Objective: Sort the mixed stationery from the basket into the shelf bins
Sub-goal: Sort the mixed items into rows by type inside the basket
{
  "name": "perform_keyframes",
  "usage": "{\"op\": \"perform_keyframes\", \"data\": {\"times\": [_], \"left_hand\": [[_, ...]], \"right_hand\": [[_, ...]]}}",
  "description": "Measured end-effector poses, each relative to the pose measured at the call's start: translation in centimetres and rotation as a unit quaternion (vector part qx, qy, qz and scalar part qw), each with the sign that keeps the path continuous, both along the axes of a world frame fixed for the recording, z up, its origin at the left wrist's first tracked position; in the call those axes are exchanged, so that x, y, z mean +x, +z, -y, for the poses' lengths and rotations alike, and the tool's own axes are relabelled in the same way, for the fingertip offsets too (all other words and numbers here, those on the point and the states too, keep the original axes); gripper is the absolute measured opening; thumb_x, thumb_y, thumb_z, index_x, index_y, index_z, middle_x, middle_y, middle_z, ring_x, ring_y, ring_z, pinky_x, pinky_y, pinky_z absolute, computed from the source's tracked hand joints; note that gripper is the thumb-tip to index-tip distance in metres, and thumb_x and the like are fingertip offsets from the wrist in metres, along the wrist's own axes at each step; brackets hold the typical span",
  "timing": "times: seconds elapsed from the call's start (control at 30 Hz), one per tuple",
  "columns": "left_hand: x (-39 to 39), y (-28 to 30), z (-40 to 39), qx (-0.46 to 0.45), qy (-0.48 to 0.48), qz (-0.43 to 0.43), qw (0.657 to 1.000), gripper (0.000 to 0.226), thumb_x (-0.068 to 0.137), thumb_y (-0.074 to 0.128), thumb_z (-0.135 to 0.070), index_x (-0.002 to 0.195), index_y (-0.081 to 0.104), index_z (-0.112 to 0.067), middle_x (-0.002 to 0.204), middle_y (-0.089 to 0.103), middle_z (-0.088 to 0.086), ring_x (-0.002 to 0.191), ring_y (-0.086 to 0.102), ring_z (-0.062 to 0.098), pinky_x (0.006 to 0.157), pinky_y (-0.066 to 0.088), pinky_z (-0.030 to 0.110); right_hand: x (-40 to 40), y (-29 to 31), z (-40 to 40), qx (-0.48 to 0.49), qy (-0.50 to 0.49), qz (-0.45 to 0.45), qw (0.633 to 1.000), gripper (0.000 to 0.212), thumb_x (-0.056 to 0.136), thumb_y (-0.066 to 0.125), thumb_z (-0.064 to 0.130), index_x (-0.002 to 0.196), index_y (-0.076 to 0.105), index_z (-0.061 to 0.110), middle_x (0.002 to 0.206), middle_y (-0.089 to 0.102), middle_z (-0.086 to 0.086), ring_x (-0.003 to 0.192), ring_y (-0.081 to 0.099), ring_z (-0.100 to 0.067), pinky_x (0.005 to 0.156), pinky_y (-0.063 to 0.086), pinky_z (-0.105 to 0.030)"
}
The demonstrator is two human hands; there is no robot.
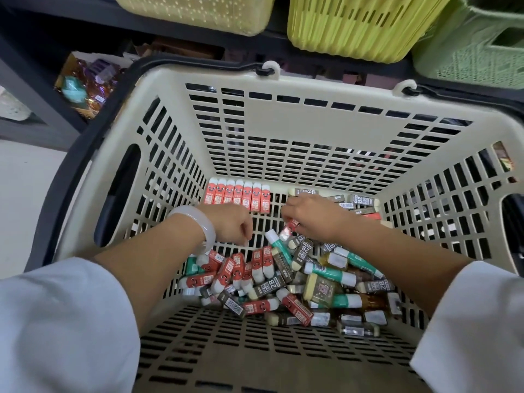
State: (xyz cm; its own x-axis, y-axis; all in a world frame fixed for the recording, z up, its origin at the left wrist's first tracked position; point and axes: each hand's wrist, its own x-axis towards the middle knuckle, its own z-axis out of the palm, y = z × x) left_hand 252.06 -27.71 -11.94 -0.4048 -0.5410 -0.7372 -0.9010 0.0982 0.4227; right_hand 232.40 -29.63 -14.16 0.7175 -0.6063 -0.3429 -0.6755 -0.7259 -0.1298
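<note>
Beige slotted plastic is forming the basket (283,131), and both hands are being held down inside it. A loose heap of erasers (286,287) in red, teal, dark grey and yellow sleeves is lying across the near half of the basket floor. A neat row of red erasers (238,197) is being kept side by side against the far wall, left of centre. Dark grey erasers (360,204) are being gathered at the far right, partly hidden by the right hand.

The right hand (314,218) is being held over the top of the heap, and a red eraser (290,226) is being pinched between its curled fingertips. The left hand (231,224) is being held just beside it, fingers curled inward; whether anything is being gripped cannot be told. A pale bangle (195,225) is being worn on the left wrist, and white sleeves (62,324) are covering both forearms.

Yellow and green shelf bins (360,26) are being seen above the basket's far rim.
</note>
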Motion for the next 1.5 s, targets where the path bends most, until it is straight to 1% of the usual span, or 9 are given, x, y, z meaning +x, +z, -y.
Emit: {"op": "perform_keyframes", "data": {"times": [0.23, 0.43, 0.63, 0.83, 0.97, 1.13, 1.27, 1.4, 1.5], "left_hand": [[-0.5, -0.9, -1.1, 0.063, -0.100, 0.095, 0.988, 0.040, 0.081, 0.069, -0.027, 0.117, 0.054, -0.015, 0.110, 0.057, -0.001, 0.092, 0.051, 0.015, 0.077, 0.042, 0.026], [-0.8, -1.3, -1.5, 0.074, -0.099, 0.070, 0.990, 0.036, 0.081, 0.068, -0.029, 0.112, 0.055, -0.016, 0.084, 0.050, -0.012, 0.088, 0.051, 0.016, 0.075, 0.042, 0.028], [-0.9, -1.4, -1.6, 0.098, -0.141, 0.105, 0.980, 0.036, 0.080, 0.069, -0.030, 0.110, 0.063, -0.011, 0.108, 0.062, 0.001, 0.091, 0.054, 0.017, 0.077, 0.044, 0.029], [-0.1, -0.4, -0.3, 0.093, -0.100, 0.074, 0.988, 0.017, 0.079, 0.069, -0.024, 0.083, 0.054, -0.018, 0.090, 0.059, -0.004, 0.083, 0.054, 0.015, 0.070, 0.044, 0.027], [0.9, 0.6, 1.3, 0.020, -0.035, 0.056, 0.998, 0.018, 0.080, 0.069, -0.017, 0.078, 0.051, -0.021, 0.087, 0.058, -0.004, 0.085, 0.054, 0.016, 0.072, 0.044, 0.028], [1.4, 0.9, 1.4, -0.051, -0.004, 0.058, 0.997, 0.013, 0.085, 0.064, -0.023, 0.098, 0.062, -0.021, 0.117, 0.057, 0.000, 0.105, 0.052, 0.018, 0.089, 0.041, 0.032], [1.3, 1.2, 1.4, -0.050, 0.001, 0.066, 0.997, 0.017, 0.087, 0.062, -0.015, 0.103, 0.066, -0.016, 0.106, 0.062, -0.002, 0.095, 0.054, 0.014, 0.082, 0.043, 0.027], [1.1, 1.4, 1.7, -0.056, 0.046, 0.033, 0.997, 0.004, 0.085, 0.064, -0.015, 0.089, 0.063, -0.014, 0.078, 0.054, -0.009, 0.072, 0.050, 0.007, 0.061, 0.038, 0.021], [1.1, 1.3, 1.9, -0.085, 0.075, 0.018, 0.993, 0.012, 0.083, 0.067, -0.019, 0.091, 0.064, -0.011, 0.078, 0.050, -0.011, 0.081, 0.049, 0.011, 0.070, 0.037, 0.023]], "right_hand": [[-0.1, 0.9, 0.0, 0.056, -0.198, 0.138, 0.969, 0.015, 0.089, 0.058, 0.030, 0.086, 0.050, 0.018, 0.080, 0.051, 0.008, 0.078, 0.050, -0.013, 0.070, 0.044, -0.025], [2.0, -0.1, -0.4, 0.162, -0.517, 0.266, 0.797, 0.020, 0.087, 0.063, 0.024, 0.075, 0.049, 0.016, 0.082, 0.065, -0.007, 0.071, 0.062, -0.020, 0.067, 0.053, -0.033], [4.6, -1.1, -1.5, 0.292, -0.592, 0.349, 0.665, 0.014, 0.090, 0.051, -0.003, 0.104, 0.054, -0.001, 0.106, 0.062, -0.018, 0.093, 0.067, -0.027, 0.073, 0.055, -0.026], [2.7, -0.2, -1.8, 0.116, -0.361, 0.222, 0.898, 0.025, 0.092, 0.047, 0.006, 0.110, 0.065, 0.009, 0.102, 0.068, -0.006, 0.055, 0.050, -0.004, 0.055, 0.044, -0.009], [3.3, 0.7, -3.6, 0.194, -0.073, 0.149, 0.967, 0.022, 0.090, 0.057, 0.021, 0.109, 0.065, 0.014, 0.106, 0.066, 0.001, 0.087, 0.056, -0.006, 0.085, 0.044, -0.021], [4.1, 0.8, -3.4, 0.235, 0.085, 0.022, 0.968, 0.042, 0.091, 0.055, 0.028, 0.131, 0.052, 0.017, 0.131, 0.053, -0.006, 0.120, 0.047, -0.021, 0.104, 0.033, -0.039], [4.0, 1.1, -3.0, 0.265, 0.067, -0.019, 0.962, 0.040, 0.089, 0.057, 0.027, 0.127, 0.054, 0.015, 0.112, 0.054, -0.005, 0.100, 0.045, -0.014, 0.083, 0.031, -0.026], [3.3, 1.4, -3.4, 0.255, 0.001, 0.081, 0.964, 0.026, 0.086, 0.062, 0.020, 0.111, 0.064, 0.014, 0.095, 0.063, 0.003, 0.086, 0.055, -0.011, 0.078, 0.042, -0.025], [1.6, 1.3, -2.4, 0.133, -0.182, 0.186, 0.956, 0.027, 0.087, 0.058, 0.021, 0.114, 0.061, 0.023, 0.094, 0.062, 0.016, 0.072, 0.055, 0.000, 0.071, 0.048, -0.016]]}}
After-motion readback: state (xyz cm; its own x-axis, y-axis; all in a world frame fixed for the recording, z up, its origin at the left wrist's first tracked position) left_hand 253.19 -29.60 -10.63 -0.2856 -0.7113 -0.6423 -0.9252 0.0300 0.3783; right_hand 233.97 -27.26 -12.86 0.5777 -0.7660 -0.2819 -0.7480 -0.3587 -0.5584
